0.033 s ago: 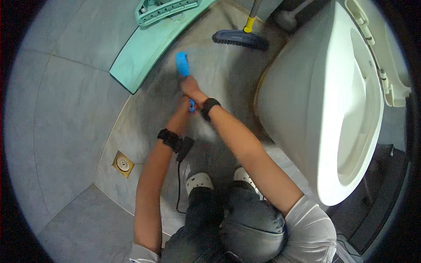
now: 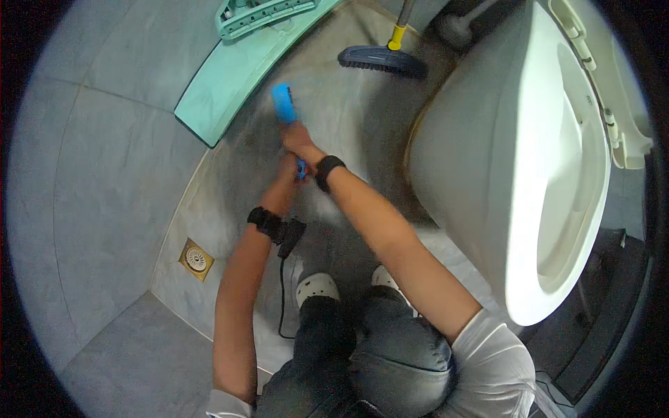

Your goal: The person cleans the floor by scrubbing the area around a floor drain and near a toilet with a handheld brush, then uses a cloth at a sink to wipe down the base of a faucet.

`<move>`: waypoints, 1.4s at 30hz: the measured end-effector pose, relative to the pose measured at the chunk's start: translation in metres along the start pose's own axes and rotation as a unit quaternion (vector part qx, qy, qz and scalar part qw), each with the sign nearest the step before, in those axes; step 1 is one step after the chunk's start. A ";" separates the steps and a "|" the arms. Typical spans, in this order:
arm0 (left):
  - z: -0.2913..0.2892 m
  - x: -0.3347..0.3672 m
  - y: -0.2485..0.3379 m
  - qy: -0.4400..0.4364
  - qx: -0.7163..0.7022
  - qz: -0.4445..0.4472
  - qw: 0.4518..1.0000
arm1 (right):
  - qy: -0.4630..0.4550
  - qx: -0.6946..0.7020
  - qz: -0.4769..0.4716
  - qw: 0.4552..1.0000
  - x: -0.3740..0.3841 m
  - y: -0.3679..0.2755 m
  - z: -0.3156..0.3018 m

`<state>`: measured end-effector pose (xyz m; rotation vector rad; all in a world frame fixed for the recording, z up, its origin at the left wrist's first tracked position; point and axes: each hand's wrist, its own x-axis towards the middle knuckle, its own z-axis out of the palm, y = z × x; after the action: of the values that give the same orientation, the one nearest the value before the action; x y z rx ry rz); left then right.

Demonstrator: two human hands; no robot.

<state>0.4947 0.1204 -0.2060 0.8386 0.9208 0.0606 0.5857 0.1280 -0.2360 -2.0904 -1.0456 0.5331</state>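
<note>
A blue handled brush (image 2: 284, 104) slants over the grey floor in front of me, its dark bristles showing along one edge of the head. My right hand (image 2: 300, 137) is wrapped round the handle just below the head. Lower down, my left hand (image 2: 288, 167) closes on the same handle, whose blue end (image 2: 301, 168) shows between my two hands. Both wrists wear black bands. Whether the bristles touch the floor I cannot tell. A black device (image 2: 291, 237) with a cord hangs or lies beside my left wristband; the view does not settle which.
A white toilet (image 2: 460, 160) fills the right side. A grey floor brush (image 2: 382, 61) on a pole stands beyond my hands. Left of it lies a pale green panel (image 2: 216, 97) with a green plastic piece (image 2: 268, 17) on top. A square floor drain (image 2: 196, 260) sits near the left wall.
The brush and both hands have shifted slightly to the left. The brush head tilts a little more leftward. Both hands keep their hold on the handle.
</note>
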 end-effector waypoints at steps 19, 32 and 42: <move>0.047 -0.023 -0.022 -0.074 0.101 0.045 0.991 | 0.048 0.167 0.339 0.925 -0.034 0.026 -0.058; -0.016 -0.015 0.036 0.122 -0.019 0.000 0.992 | -0.005 -0.044 -0.061 0.997 0.007 -0.050 0.005; 0.001 0.026 0.082 -0.008 0.111 -0.101 0.989 | -0.035 0.156 0.199 0.967 0.059 -0.037 -0.038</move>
<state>0.5355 0.1864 -0.1695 0.9461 1.0057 -0.2282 0.6248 0.1747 -0.1855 -2.0075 -0.5296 0.9124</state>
